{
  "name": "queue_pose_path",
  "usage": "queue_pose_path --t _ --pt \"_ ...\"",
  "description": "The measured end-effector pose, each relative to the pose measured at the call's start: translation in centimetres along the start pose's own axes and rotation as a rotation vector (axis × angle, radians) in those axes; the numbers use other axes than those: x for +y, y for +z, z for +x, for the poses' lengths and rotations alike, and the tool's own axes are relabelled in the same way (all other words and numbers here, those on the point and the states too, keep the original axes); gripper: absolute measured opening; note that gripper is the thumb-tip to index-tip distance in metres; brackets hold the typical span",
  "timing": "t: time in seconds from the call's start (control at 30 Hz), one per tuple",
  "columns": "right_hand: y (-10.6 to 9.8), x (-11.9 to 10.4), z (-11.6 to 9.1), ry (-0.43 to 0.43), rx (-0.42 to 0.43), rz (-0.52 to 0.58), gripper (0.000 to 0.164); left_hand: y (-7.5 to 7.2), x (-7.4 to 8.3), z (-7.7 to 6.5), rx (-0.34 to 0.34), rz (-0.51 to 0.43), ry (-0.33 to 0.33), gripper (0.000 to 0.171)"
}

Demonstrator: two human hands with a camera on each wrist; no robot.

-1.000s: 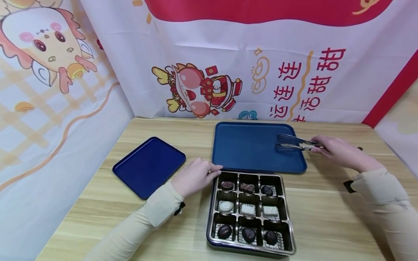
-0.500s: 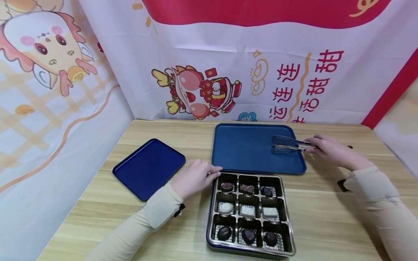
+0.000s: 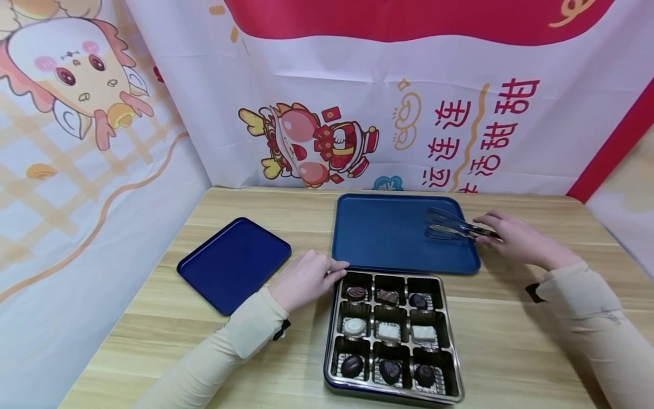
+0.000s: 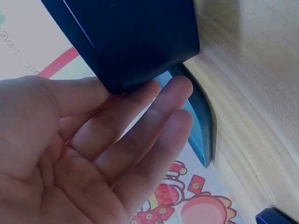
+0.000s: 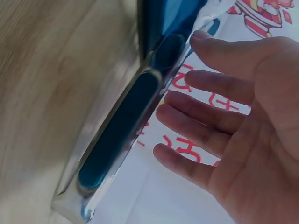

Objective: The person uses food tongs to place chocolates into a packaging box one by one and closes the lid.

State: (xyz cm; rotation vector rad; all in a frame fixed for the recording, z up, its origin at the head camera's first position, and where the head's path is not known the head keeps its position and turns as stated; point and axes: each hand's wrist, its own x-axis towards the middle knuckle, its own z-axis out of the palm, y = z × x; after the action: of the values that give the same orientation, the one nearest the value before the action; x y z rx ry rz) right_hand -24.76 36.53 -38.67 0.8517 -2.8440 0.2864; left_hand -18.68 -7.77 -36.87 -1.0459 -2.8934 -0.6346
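My left hand (image 3: 308, 278) pinches the far left corner of a chocolate box (image 3: 452, 355) between thumb and fingers; in the left wrist view the box's dark blue side (image 4: 135, 42) meets the thumb and fingertips. Several dark and white chocolates (image 3: 388, 331) sit singly in its compartments. Metal tongs (image 3: 457, 227) lie with their heads over the right part of a large blue tray (image 3: 388, 233). At their handle is my right hand (image 3: 521, 238). In the right wrist view its fingers are spread apart beside the tongs' handle (image 5: 121, 128), the thumb tip close to it.
A smaller dark blue tray (image 3: 235, 264) lies at the left of the wooden table (image 3: 286, 363). The large tray's front edge borders the box's far side. A printed cloth (image 3: 327, 68) hangs behind the table.
The tongs shifted slightly left over the large tray and turned, and their handle end no longer shows beyond my right hand. That hand moved left too. The left hand and box stayed put.
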Motion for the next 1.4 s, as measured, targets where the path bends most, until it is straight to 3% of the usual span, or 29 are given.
queue_pose_path --t 0.3,0.43,0.57,0.83,1.1,1.2,1.4 --pt "-1.5 -3.2 0.2 0.013 0.052 0.042 0.037 -0.1 -0.3 0.0 -0.043 0.068 0.047 0.032" --pt "-2.2 -5.0 -0.1 -0.054 0.100 0.058 0.034 -0.5 -1.1 -0.1 -0.073 0.088 0.002 0.037" --pt "-2.4 -6.7 -0.5 -0.113 0.093 0.071 0.032 -1.4 -2.6 -0.4 -0.049 0.132 -0.069 0.037" --pt "-2.0 -8.3 -0.7 -0.137 0.059 0.082 0.031 -4.6 -8.5 -2.3 0.014 0.173 -0.219 0.034" --pt "-2.7 -8.1 -1.0 -0.101 0.042 0.092 0.033 -7.7 -15.1 -4.3 0.038 0.167 -0.459 0.031" --pt "-3.0 -8.0 -0.9 -0.106 0.057 0.090 0.032 -8.5 -16.8 -4.7 0.023 0.219 -0.524 0.034" --pt "-3.0 -8.2 -0.6 -0.134 0.082 0.085 0.031 -9.3 -18.9 -5.1 -0.027 0.281 -0.567 0.032"
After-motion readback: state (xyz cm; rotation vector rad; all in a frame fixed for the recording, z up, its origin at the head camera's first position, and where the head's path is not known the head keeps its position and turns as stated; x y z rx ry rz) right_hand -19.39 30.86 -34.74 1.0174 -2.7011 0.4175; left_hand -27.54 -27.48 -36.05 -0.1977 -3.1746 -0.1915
